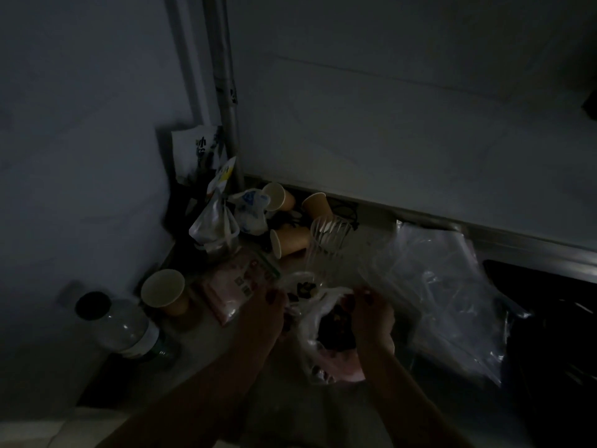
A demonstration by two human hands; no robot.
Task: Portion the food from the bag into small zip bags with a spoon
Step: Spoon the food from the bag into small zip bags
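Room: dim, blue-grey walls point(387, 108) meeting at a corner with an upright grey pipe point(226, 101); little light, so fine detail is lost.
Surface: pale counter point(290, 412) pushed into that corner, clutter banked at the back, probably to leave working room in front.
Clear sheeting: large crumpled heap of transparent plastic point(442, 292) at the right, likely the small zip bags lying within reach, though no zip shows.
Bottle: clear plastic bottle with a black cap point(113, 324) at the left edge, well apart from the work.
Food bag: thin white plastic bag holding dark pieces of food point(326, 318), front centre between both hands, mouth upward so the contents can be got at.
Cups: tan paper cups, one upright point(164, 291) near the bottle, three tipped over point(290, 242) at the back.
Left hand point(263, 313): fingers curled onto the bag's left rim, seemingly holding it open.
Right hand point(370, 318): fingers bent over the right rim, pinching it.
Spoon: none discernible; scooping appears not yet begun.
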